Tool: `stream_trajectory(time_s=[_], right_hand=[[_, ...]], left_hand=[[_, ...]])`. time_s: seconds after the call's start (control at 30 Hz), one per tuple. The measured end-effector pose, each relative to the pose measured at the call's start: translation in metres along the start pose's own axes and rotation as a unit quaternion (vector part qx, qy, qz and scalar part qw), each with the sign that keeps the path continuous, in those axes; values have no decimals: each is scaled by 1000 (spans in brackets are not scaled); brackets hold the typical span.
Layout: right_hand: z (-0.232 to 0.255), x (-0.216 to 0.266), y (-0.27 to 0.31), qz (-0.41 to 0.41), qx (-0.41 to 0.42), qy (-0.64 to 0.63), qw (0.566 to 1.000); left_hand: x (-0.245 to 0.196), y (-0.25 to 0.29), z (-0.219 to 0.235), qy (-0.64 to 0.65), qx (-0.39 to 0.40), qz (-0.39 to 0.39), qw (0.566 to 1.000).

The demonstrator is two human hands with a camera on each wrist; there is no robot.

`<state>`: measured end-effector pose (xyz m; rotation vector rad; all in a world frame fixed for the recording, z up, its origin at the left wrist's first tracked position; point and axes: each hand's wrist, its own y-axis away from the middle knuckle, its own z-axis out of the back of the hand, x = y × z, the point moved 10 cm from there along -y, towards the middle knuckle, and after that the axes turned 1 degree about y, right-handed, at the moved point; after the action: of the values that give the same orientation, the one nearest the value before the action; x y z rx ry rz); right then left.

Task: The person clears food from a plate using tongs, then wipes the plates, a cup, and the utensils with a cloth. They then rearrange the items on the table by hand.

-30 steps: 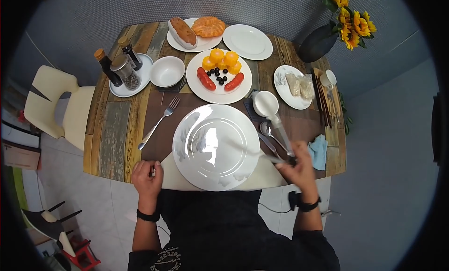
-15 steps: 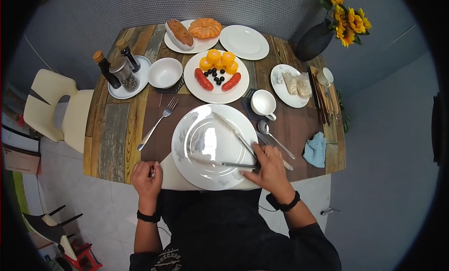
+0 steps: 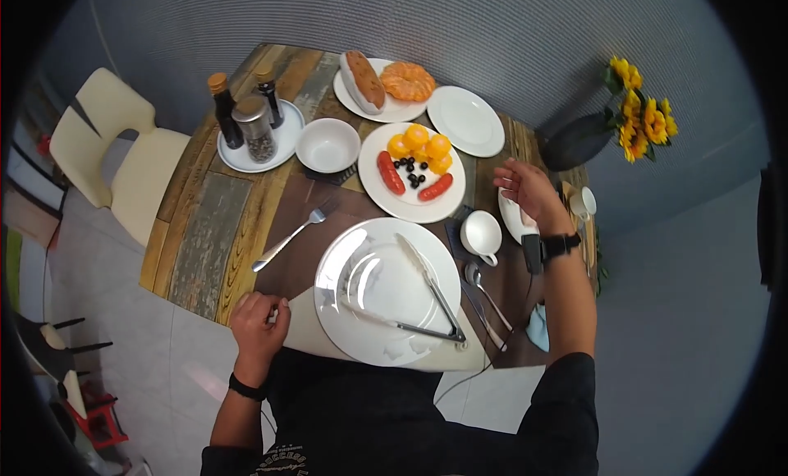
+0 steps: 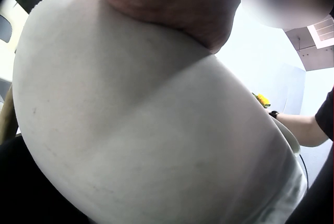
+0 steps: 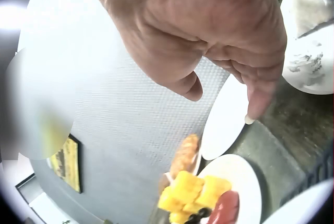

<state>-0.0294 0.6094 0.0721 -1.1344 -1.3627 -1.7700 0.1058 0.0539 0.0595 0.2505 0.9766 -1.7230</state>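
My right hand (image 3: 533, 199) is over the small plate (image 3: 510, 217) at the right, its fingers loosely bent and holding nothing. In the right wrist view, the thumb and fingertips (image 5: 255, 106) stand apart in front of an empty white plate (image 5: 223, 122). Metal tongs (image 3: 429, 281) lie spread on the large white plate (image 3: 326, 287), hinge toward the lower right rim. My left hand (image 3: 259, 324) rests at the table's front edge beside that plate, fingers loosely curled and holding nothing. The left wrist view mostly shows a pale cloth (image 4: 156, 114) under the hand.
A plate of sausages (image 3: 390, 172), yellow pieces and black berries stands behind the large plate. Around it are a fork (image 3: 287, 242), a spoon (image 3: 490, 295), a knife (image 3: 484, 316), a cup (image 3: 480, 234) and a bowl (image 3: 328, 145). A vase (image 3: 579, 142) of sunflowers stands at the back right.
The right hand held the tongs and lowered them onto the large plate. It has let go and moved up and away toward the small plate. The head view has turned; the left hand stays put.
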Motion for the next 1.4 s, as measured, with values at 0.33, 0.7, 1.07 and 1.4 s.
stream_trajectory(time_s=[0.33, 0.7, 1.07, 1.4], right_hand=[[29, -52, -138, -72, -105, -87, 988], [32, -23, -136, 20, -129, -165, 978], [54, 20, 18, 209, -66, -172, 960], [-5, -63, 268, 210, -43, -248, 945]], left_hand=[[6, -2, -5, -9, 41, 9, 999], [5, -5, -6, -9, 50, 14, 999], [-1, -2, -3, 33, 30, 6, 999], [-37, 24, 3, 360, 141, 110, 916]])
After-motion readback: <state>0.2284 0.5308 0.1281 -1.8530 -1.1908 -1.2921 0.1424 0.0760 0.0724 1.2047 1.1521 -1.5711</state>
